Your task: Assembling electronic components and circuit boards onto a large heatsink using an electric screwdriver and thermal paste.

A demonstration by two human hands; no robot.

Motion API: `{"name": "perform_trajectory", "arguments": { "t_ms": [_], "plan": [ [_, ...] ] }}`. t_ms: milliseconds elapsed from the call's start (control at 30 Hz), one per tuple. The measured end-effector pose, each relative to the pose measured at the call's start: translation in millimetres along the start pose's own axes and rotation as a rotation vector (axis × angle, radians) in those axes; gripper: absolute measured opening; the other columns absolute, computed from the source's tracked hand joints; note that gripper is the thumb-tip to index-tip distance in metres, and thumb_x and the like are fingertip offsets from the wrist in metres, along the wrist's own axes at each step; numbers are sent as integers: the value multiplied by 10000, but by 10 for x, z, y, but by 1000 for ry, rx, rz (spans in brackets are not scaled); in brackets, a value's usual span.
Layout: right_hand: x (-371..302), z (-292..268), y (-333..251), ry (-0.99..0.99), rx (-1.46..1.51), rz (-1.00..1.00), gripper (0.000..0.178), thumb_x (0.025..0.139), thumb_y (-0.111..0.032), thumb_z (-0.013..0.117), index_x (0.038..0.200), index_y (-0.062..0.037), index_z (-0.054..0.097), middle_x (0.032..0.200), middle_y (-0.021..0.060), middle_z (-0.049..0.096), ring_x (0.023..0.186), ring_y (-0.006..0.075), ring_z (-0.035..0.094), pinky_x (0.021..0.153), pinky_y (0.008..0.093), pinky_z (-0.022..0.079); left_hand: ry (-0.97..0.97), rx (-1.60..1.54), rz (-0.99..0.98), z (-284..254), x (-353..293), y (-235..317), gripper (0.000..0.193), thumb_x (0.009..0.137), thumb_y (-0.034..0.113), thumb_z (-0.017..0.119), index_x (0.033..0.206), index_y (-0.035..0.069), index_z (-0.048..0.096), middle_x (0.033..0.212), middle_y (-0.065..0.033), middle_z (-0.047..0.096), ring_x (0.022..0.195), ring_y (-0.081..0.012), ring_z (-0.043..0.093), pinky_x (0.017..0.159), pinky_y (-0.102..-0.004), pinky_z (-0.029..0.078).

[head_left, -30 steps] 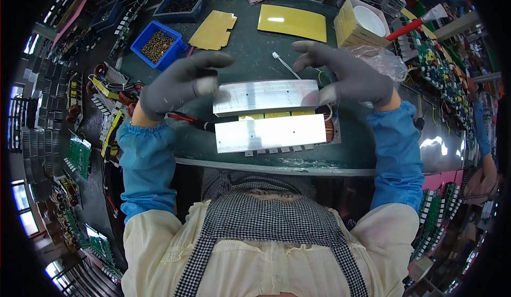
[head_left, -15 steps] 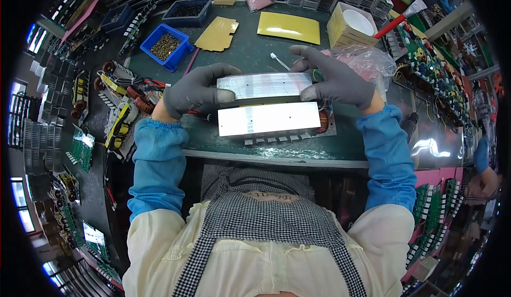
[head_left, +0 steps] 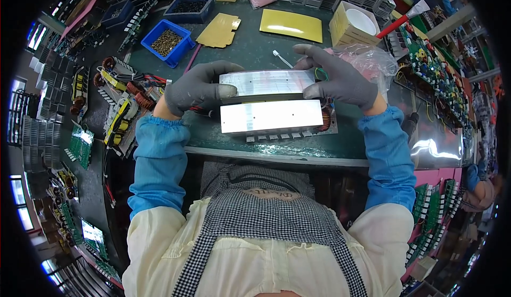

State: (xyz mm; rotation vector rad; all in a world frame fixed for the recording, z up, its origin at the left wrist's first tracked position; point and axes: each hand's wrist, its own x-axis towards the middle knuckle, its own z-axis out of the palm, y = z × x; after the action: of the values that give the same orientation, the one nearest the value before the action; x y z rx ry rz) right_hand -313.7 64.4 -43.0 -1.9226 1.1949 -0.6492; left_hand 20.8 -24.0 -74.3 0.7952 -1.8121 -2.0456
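Both my hands wear grey gloves. My left hand (head_left: 199, 88) grips the left end of a silvery metal heat sink (head_left: 268, 84), thumb on the near side and fingers over the far side. My right hand (head_left: 340, 81) pinches its right end, with the thumb at the near corner and the index finger raised. Just nearer to me lies a second bright metal heat sink (head_left: 271, 116). Under the two is a circuit board, mostly hidden; a row of white parts (head_left: 279, 136) and a copper coil (head_left: 326, 119) show at its edges. A white connector (head_left: 275, 53) on a cable sticks out behind.
A blue bin of small brass-coloured parts (head_left: 178, 57) and a yellow sheet (head_left: 291, 26) lie farther back. Wired assemblies (head_left: 123, 103) crowd the left. Clear plastic wrap (head_left: 372, 63) and a carton (head_left: 339, 27) stand right. The table edge (head_left: 277, 159) runs before me.
My hands keep their hold on the heat sink, which has barely shifted. The whole view has moved slightly. At the far right, another person's arm has moved.
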Motion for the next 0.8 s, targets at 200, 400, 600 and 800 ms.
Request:
{"name": "perform_trajectory", "arguments": {
  "t_ms": [200,400,600,800],
  "plan": [
    [-1,-17,-24,-12,-45,-6,988,717,-423,849,1492,-34,376,1257,114,635,1235,255,548,1076,391,399,-1,-42,-15,-5,-18,-11,695,796,238,826,1368,-24,532,1276,-170,617,1194,-262,585,1050,-393,459],
    [235,66,-147,-1,-188,-153,926,755,-390,831,1493,-62,378,1298,127,625,1222,276,585,1029,393,464,23,291,100,48,75,138,728,798,255,816,1390,-30,500,1280,-165,607,1201,-274,578,1032,-385,471],
    [508,228,-253,-170,-289,-207,854,782,-347,813,1466,-51,395,1293,175,621,1199,302,612,990,399,512,-14,459,63,117,150,288,647,812,265,806,1350,-1,563,1266,-144,619,1158,-242,590,1015,-375,470],
    [316,118,-180,-129,-177,-184,822,775,-257,823,1456,-32,422,1289,173,632,1225,281,605,1046,380,493,15,335,33,77,37,216,596,830,230,784,1331,-15,576,1231,-135,643,1149,-242,603,1028,-370,465]
  ]
}}
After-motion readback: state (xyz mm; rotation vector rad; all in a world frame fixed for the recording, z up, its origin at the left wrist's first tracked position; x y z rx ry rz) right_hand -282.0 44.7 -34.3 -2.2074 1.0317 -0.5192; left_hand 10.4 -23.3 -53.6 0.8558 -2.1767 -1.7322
